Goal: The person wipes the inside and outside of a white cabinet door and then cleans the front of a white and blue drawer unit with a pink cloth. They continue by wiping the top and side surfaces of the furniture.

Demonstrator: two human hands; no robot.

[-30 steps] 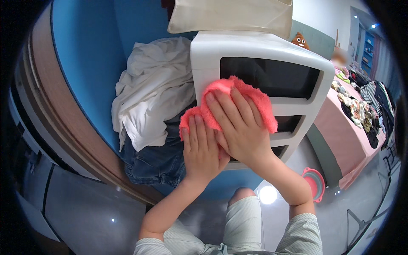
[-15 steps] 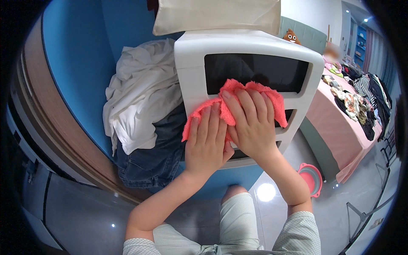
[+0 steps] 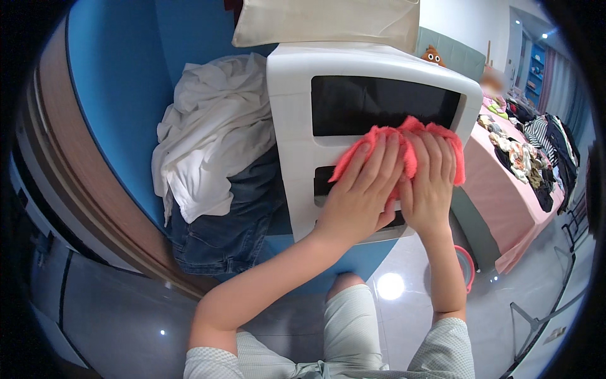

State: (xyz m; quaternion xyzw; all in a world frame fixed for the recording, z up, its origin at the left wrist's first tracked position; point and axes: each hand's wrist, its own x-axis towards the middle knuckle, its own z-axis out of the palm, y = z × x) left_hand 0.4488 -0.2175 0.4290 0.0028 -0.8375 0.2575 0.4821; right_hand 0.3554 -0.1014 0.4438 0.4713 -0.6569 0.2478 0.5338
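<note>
A coral-pink fluffy cloth [image 3: 456,158] lies bunched across the front of a white plastic cabinet [image 3: 287,95] with dark panels. My left hand [image 3: 356,202] presses on the cloth's left part, fingers side by side and slightly bent. Right beside it, my right hand [image 3: 429,196] holds down the right part, close to the cabinet's right edge. Both palms face the cabinet, and the cloth under them is hidden. Above the cloth a wide dark panel [image 3: 372,104] shows; the lower dark panels are partly covered by my hands and wrists.
White crumpled clothing [image 3: 214,139] and dark blue jeans [image 3: 221,240] lie left of the cabinet, inside a blue compartment [image 3: 113,95]. A cream cover [image 3: 328,22] sits behind the cabinet top. To the right stand a pink-covered bed [image 3: 486,189] with clothes and a pink-rimmed basin [image 3: 470,268].
Both hands and the cloth have slid to the right across the cabinet front, toward its right edge. A lower dark panel on the left is uncovered.
</note>
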